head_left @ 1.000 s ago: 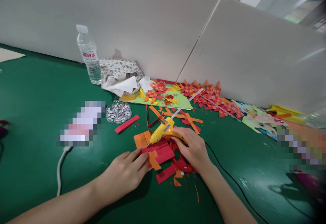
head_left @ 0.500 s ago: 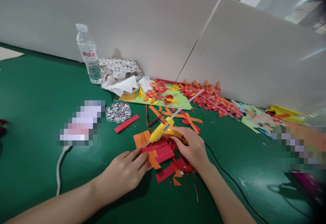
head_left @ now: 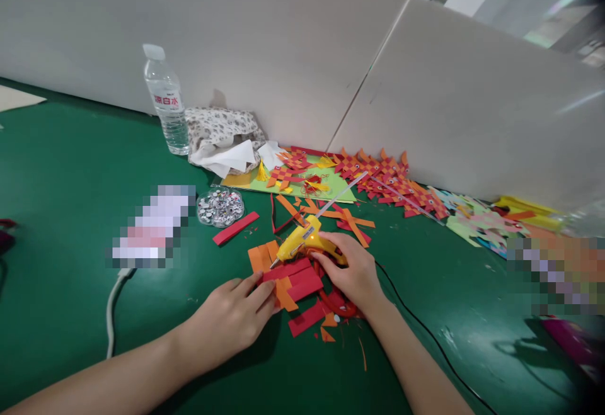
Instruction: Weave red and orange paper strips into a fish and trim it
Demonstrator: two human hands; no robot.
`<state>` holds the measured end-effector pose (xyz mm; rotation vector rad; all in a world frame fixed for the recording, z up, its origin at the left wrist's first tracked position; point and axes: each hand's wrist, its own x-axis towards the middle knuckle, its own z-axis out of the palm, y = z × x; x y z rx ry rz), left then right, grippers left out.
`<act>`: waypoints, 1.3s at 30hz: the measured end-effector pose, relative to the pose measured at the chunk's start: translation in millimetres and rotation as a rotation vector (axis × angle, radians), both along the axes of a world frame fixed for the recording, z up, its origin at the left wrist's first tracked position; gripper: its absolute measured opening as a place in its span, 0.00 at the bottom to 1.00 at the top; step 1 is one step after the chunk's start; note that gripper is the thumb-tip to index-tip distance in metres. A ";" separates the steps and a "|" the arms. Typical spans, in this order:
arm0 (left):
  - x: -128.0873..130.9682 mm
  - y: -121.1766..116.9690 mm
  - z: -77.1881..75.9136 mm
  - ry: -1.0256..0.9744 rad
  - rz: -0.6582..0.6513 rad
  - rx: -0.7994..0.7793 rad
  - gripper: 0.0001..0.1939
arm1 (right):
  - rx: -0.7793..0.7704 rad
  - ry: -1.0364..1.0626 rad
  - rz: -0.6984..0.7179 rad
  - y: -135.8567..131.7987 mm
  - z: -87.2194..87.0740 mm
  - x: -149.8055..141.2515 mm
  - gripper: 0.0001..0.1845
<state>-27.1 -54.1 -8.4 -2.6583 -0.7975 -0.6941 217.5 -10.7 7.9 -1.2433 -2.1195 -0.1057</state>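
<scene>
On the green table [head_left: 70, 226], well in from its back edge, the right hand's [head_left: 357, 270] grip is closed round the yellow glue gun [head_left: 297, 242]: likely light, stiff, hot-tipped, so hold the handle only. Red paper strips [head_left: 302, 280] just below it: thin, bendy, probably crease easily, take by the ends; left hand [head_left: 239, 314] touches their left end, can't tell if pinching. Gun's long axis diagonal: clear glue stick [head_left: 343, 193] toward the back edge, nozzle [head_left: 275, 263] down and front-left.

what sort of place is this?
Probably a papercraft workbench, perhaps in a shared workroom: a yellow hot glue gun over cut paper strips, a clear case of googly eyes, and a pile of woven paper fish.
</scene>
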 end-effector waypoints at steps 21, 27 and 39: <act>-0.1 1.2 1.5 0.047 0.019 -0.045 0.08 | -0.029 -0.009 0.035 -1.1 0.3 -1.7 0.16; 0.3 -0.1 1.6 0.069 0.036 -0.073 0.07 | -0.051 -0.012 0.054 -1.4 0.1 -0.9 0.16; -2.4 -0.1 2.5 0.096 0.021 -0.010 0.12 | -0.113 0.274 -0.255 2.3 -0.7 0.4 0.17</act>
